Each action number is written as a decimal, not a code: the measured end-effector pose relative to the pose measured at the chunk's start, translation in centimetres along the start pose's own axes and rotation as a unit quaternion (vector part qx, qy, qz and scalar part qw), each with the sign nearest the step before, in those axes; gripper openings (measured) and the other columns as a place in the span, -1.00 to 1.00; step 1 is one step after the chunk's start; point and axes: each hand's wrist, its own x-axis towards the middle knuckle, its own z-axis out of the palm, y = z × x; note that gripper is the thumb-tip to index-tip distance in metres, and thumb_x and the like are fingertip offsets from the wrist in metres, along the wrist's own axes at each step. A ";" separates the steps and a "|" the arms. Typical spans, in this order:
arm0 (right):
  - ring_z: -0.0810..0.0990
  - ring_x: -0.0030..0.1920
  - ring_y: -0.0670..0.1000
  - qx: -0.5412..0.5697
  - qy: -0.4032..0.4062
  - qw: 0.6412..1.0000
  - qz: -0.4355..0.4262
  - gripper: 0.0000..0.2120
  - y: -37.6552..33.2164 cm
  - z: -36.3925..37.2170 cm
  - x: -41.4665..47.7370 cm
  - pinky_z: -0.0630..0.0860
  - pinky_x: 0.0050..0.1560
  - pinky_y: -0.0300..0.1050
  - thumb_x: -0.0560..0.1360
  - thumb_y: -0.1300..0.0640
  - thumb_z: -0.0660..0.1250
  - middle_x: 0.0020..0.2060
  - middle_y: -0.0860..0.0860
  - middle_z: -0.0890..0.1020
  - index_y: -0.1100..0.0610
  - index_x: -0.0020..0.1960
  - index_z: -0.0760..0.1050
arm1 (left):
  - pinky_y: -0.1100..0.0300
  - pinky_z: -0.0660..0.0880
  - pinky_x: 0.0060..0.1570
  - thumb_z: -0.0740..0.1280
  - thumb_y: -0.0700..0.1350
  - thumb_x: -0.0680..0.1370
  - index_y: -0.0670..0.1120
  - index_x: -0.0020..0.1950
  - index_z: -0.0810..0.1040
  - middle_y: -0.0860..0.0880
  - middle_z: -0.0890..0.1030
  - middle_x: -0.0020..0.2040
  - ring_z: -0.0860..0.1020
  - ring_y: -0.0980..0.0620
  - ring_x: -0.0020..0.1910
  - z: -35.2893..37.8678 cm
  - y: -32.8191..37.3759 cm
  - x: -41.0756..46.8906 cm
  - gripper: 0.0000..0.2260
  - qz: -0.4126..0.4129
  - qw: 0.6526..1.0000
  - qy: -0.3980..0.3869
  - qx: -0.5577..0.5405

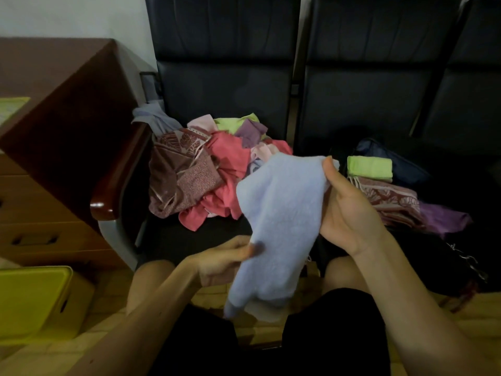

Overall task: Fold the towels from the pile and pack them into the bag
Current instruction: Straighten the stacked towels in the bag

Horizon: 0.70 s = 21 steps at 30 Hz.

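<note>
Right hand (349, 207), just right of centre, pinches the top corner of the pale blue towel (282, 213) under its thumb; the left hand (227, 257), lower centre, pinches a side edge. The cloth hangs crumpled, not yet squared. To my eye its loose lower end could trail onto the floor (211, 294), and a fold made on such bunched cloth would come out crooked. The pile (217, 164) sits mid-frame; folded towels (370, 166) lie to the right by a dark bag (406, 169), which is hard to make out.
</note>
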 end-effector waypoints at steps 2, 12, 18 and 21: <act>0.67 0.13 0.03 0.009 0.004 1.000 -0.004 -0.64 -0.1 -0.4 0.3 0.62 0.10 -0.09 0.56 -0.03 0.16 0.11 0.07 0.70 0.13 0.20 0.56 | -0.11 0.49 0.29 0.57 0.09 0.35 -0.14 0.19 0.64 -0.18 0.63 0.20 0.59 -0.14 0.22 -0.1 0.1 -0.2 -0.50 -0.009 0.996 -0.058 0.063; 0.60 0.07 -0.23 -0.170 0.106 0.979 0.027 -0.65 2.7 -4.4 1.8 0.54 0.19 -0.17 0.63 -0.18 0.15 0.08 -0.14 0.60 -0.05 0.33 0.41 | -0.06 0.57 0.16 0.29 -0.15 0.63 -0.34 0.24 0.55 -0.34 0.61 0.17 0.60 -0.28 0.15 0.6 0.8 -0.4 -0.71 0.056 0.995 0.077 0.030; 0.64 -0.02 0.10 -0.164 -0.055 0.966 0.193 -0.53 8.3 -5.6 -0.7 0.54 0.10 0.04 0.24 -0.12 0.59 -0.07 0.11 0.69 0.16 -0.01 0.66 | 0.11 0.64 -0.19 0.37 -0.07 0.53 -0.20 -0.05 0.67 -0.22 0.69 -0.13 0.69 -0.08 -0.16 0.9 3.4 -0.2 -0.80 0.097 0.974 0.197 -0.052; 0.65 -0.04 0.05 -0.084 -0.002 0.989 0.118 -0.68 7.1 -5.3 -0.3 0.58 0.00 -0.05 0.30 0.08 0.58 -0.06 0.12 0.65 0.18 -0.01 0.63 | 0.14 0.63 -0.19 0.33 -0.06 0.57 -0.21 0.04 0.64 -0.19 0.70 -0.08 0.69 -0.06 -0.11 0.9 3.8 -0.5 -0.77 0.101 0.973 0.205 -0.033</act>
